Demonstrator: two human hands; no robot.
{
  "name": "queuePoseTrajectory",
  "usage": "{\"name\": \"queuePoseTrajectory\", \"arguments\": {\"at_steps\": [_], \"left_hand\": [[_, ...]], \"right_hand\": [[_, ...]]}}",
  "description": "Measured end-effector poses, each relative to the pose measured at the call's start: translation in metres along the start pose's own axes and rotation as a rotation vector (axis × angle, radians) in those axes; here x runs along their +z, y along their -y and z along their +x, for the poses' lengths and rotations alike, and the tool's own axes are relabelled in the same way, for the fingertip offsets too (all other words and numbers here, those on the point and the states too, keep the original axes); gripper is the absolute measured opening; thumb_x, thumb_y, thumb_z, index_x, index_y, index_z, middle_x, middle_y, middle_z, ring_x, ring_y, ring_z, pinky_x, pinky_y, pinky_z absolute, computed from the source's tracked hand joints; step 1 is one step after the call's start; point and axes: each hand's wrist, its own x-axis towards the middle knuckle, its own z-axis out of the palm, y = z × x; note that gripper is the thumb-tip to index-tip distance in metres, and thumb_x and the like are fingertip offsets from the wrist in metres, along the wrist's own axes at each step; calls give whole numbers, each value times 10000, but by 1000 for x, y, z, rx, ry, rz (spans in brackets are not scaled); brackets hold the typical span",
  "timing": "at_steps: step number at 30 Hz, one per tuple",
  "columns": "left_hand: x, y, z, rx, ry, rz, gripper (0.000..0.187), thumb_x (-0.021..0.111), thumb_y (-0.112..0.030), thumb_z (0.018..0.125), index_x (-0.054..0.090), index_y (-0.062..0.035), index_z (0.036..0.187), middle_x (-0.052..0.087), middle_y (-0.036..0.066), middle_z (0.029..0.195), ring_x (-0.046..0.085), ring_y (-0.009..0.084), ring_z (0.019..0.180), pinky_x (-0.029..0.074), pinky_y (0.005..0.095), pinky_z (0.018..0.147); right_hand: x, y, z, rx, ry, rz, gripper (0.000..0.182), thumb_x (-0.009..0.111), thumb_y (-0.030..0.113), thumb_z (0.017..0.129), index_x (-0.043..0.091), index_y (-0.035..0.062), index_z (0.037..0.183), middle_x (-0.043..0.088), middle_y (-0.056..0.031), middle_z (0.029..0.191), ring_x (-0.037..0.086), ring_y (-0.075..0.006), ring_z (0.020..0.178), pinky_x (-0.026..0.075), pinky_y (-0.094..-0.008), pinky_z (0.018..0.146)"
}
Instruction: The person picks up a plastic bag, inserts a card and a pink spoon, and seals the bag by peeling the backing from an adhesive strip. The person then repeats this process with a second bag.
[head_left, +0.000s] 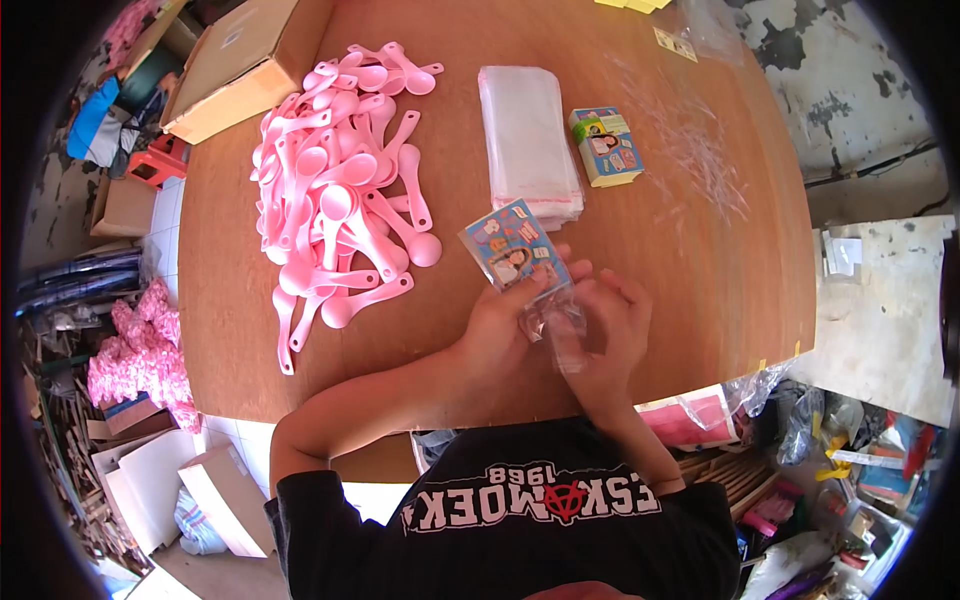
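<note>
My left hand (500,318) is closed on a clear plastic bag with a blue printed card (512,243) inside, its thumb across the lower part. The card is tilted and shows a person's picture. At the near end of the bag, loose crinkled plastic (562,316) reaches my right hand (612,325). Its thumb and fingers are blurred, so whether they grip the plastic cannot be made out. Just beyond my hands lies a stack of clear plastic bags (525,135). To its right sits a pile of similar printed cards (607,148).
A heap of pink plastic spoons (340,190) covers the left of the wooden table (450,370). Behind it stands a cardboard box (235,70). Thin clear strips (700,150) lie scattered at right. Boxes and pink bundles (145,355) crowd the floor at left.
</note>
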Motion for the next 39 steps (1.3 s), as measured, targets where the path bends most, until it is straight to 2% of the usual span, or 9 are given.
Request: {"name": "queuePoseTrajectory", "arguments": {"at_steps": [3,6,12,14,18,20,26,36,39], "left_hand": [[-8,-19,9,-95,3,-157,446,511,-193,971,423,-17,1372,554,173,1318,558,292,1212,431,454,1051],[-26,-25,16,-157,33,-167,454,540,-176,952,426,-53,1373,596,145,1236,571,298,1189,438,466,1044],[-34,-21,15,-209,208,-92,413,586,-235,942,486,-65,1306,635,94,1137,614,242,1111,484,435,998],[-27,-15,16,-136,152,-41,418,612,-269,935,502,-53,1276,650,99,1099,647,233,1039,513,422,957],[-31,-21,17,-186,250,87,376,626,-232,931,534,-17,1224,637,112,1111,640,238,1057,512,427,955],[-29,-20,19,-241,196,156,333,619,-156,931,534,-11,1219,632,123,1109,637,250,1062,511,415,959],[-32,-13,21,-223,296,159,331,648,-64,899,540,-9,1207,633,130,1106,641,250,1053,517,386,953],[-29,-17,21,-237,347,176,479,668,-81,893,431,-23,1305,629,156,1085,654,287,1038,515,397,956],[-26,-19,19,-204,346,214,465,663,-135,910,440,-32,1305,630,152,1078,658,291,1033,520,399,919]], "right_hand": [[-12,-4,4,-305,155,-59,228,790,86,681,707,97,893,640,-90,1042,599,-339,1023,494,-482,889],[-25,-2,5,-423,257,72,205,796,78,664,705,92,847,648,-68,1016,616,-323,987,505,-482,873],[-30,19,61,-398,343,337,229,773,69,709,695,86,924,650,-89,949,635,-307,901,519,-434,821],[-10,33,98,-337,481,256,191,751,99,747,671,60,917,648,-103,919,640,-283,847,512,-409,725],[72,36,146,-596,535,-19,127,671,159,807,685,37,842,662,-153,763,650,-309,702,488,-441,597],[108,41,150,-456,857,-382,253,688,306,785,700,54,804,658,-144,674,654,-327,623,495,-450,593],[145,58,151,-422,873,-482,350,726,407,731,705,58,748,667,-131,644,685,-315,635,531,-417,598],[126,51,173,-174,1045,-510,248,712,308,735,717,60,743,700,-130,748,697,-298,740,548,-414,654],[112,45,172,-297,685,-456,189,704,271,776,737,86,758,675,-139,691,675,-313,699,534,-424,659]]}}
